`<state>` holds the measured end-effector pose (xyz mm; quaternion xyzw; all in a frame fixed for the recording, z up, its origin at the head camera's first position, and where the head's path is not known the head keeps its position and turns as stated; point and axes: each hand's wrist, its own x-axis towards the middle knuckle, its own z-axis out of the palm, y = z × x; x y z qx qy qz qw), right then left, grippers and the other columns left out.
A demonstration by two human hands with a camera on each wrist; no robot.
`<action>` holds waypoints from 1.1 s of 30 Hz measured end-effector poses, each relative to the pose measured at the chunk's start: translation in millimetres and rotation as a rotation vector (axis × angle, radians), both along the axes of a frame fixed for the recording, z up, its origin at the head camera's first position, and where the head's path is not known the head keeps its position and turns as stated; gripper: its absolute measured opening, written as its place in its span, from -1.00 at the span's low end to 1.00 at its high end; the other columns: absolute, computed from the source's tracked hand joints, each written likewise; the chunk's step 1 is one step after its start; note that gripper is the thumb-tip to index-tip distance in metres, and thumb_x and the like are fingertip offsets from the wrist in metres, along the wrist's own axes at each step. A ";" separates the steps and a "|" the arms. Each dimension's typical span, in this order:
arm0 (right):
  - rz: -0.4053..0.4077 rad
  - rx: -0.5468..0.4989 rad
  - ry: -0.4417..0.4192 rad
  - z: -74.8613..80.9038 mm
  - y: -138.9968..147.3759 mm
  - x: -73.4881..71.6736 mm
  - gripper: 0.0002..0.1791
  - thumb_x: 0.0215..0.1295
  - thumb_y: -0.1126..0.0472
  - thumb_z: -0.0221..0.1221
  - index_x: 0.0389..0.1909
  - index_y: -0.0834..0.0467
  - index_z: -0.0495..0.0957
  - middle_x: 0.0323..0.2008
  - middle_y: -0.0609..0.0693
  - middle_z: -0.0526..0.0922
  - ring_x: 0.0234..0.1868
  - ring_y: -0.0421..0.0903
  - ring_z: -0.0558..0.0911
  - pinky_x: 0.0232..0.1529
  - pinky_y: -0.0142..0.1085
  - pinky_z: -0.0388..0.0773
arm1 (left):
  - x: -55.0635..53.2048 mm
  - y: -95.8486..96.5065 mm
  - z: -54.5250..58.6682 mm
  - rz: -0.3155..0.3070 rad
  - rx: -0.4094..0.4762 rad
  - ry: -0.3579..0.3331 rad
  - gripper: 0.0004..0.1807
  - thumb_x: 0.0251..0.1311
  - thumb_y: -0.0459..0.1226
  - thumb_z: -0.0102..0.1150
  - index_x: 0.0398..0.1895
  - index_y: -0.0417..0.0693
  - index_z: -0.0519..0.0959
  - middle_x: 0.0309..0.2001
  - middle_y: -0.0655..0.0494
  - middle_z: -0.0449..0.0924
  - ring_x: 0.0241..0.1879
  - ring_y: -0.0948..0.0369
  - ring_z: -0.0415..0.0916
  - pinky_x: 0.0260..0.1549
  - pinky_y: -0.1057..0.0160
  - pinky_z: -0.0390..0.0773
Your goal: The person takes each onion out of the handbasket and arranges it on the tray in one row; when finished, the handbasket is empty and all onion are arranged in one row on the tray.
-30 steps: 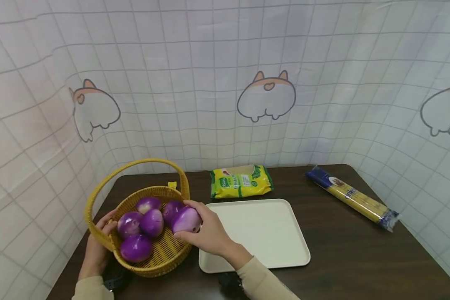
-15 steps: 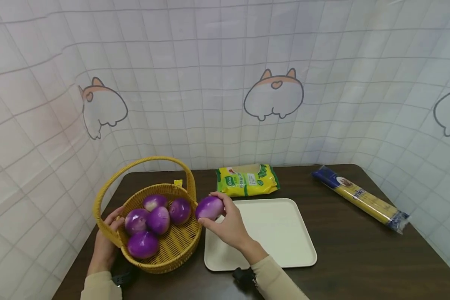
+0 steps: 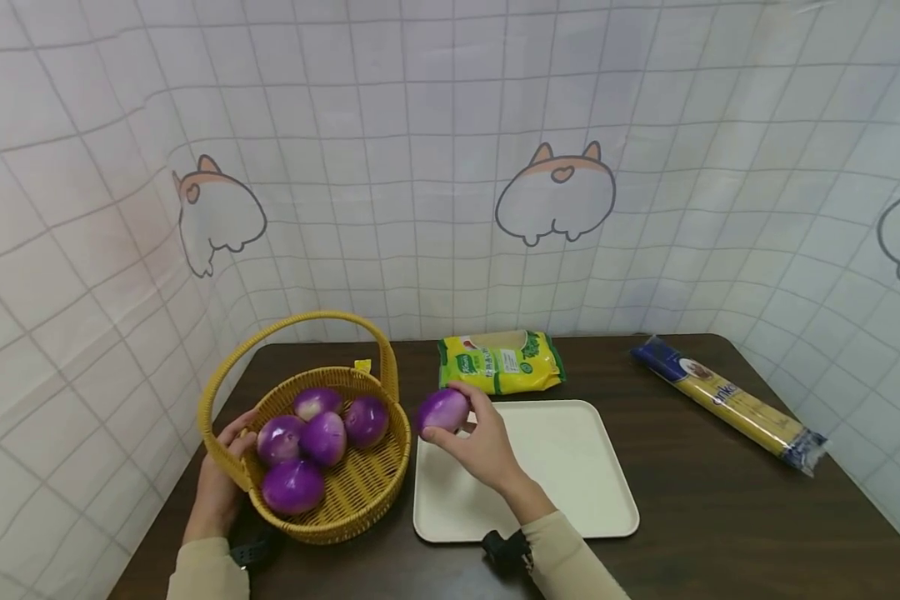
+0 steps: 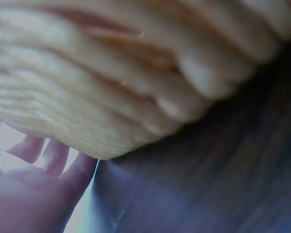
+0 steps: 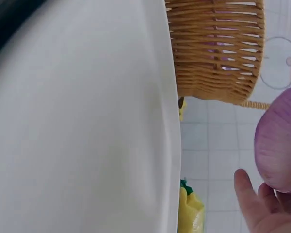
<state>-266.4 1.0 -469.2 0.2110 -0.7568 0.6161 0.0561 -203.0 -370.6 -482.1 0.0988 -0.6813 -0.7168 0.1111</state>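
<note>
In the head view my right hand [image 3: 489,448] grips a purple onion [image 3: 442,412] between thumb and fingers, over the left end of a white tray [image 3: 566,471]. The right wrist view shows the same onion [image 5: 281,141], raised above the tray's level, with fingertips at its lower end. On the left stands a yellow wicker basket [image 3: 356,492] with an arched handle. Several more purple onions [image 3: 324,438] lie inside it. My left hand [image 3: 217,487] holds the basket's left side, fingers at the rim by the handle's base. Close weave fills much of the left wrist view.
Behind the tray lies a yellow-green packet [image 3: 502,363]. A long bag of noodles [image 3: 727,400] rests at an angle on the right of the dark table [image 3: 720,517]. Patterned white cloth [image 3: 450,167] hangs around the table's back and sides.
My right hand has carried the onion out of the basket and rightward to above the tray. My left hand stays on the basket. The head view has shifted slightly.
</note>
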 end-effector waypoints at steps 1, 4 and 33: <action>-0.001 0.000 -0.002 -1.0 1.0 -0.9 -0.18 0.07 0.04 0.45 0.34 0.08 0.31 0.26 0.02 0.40 0.14 -0.01 0.48 0.01 -0.19 0.58 | -0.1 -0.5 -1.1 0.001 0.001 0.002 -0.41 0.45 -0.17 -0.04 0.46 -0.19 0.18 0.13 0.09 0.32 -0.04 0.38 0.45 -0.12 0.46 0.53; -0.017 0.004 -0.010 -4.0 3.7 -4.1 -0.17 0.08 0.01 0.43 0.35 0.12 0.31 0.26 0.05 0.43 0.11 0.01 0.50 0.00 -0.18 0.58 | -0.2 -1.9 -3.9 0.002 0.008 0.007 -0.41 0.45 -0.17 -0.04 0.46 -0.18 0.18 0.17 0.05 0.30 -0.02 0.38 0.45 -0.12 0.46 0.53; -0.019 0.188 -0.140 -27.3 16.3 -16.6 -0.12 -0.01 0.10 0.44 0.33 0.17 0.23 0.21 0.19 0.38 0.09 0.10 0.49 0.06 -0.05 0.51 | 4.8 3.9 4.8 -0.021 -0.015 0.026 -0.42 0.46 -0.19 -0.06 0.46 -0.22 0.18 0.24 0.03 0.25 0.04 0.36 0.39 -0.08 0.48 0.49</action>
